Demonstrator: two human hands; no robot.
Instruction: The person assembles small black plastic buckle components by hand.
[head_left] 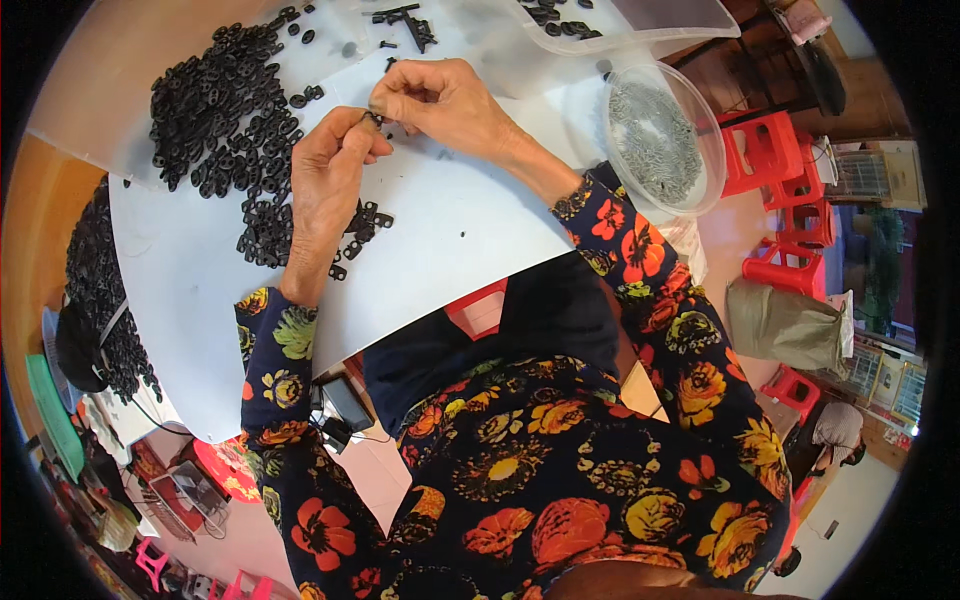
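My left hand (335, 155) pinches a small black plastic part (373, 118) between thumb and fingertips over the white table (480, 235). Close against it, my right hand (448, 108) has its fingers curled and its thumb and forefinger pressed together at the same part. Whether the right fingers also hold a tiny piece is hidden. To the left and behind the left hand spreads a big pile of black two-holed plastic parts (215, 110). A smaller cluster of them (265, 235) lies beside the left wrist.
At the right table edge stands a clear round tub (612, 140) of small silvery metal pieces (655, 150). Black strip-like pieces (415, 28) lie at the back, near a translucent tray (680, 18). Red stools (760, 150) and a sack (785, 320) stand right. More black parts (95, 260) lie left.
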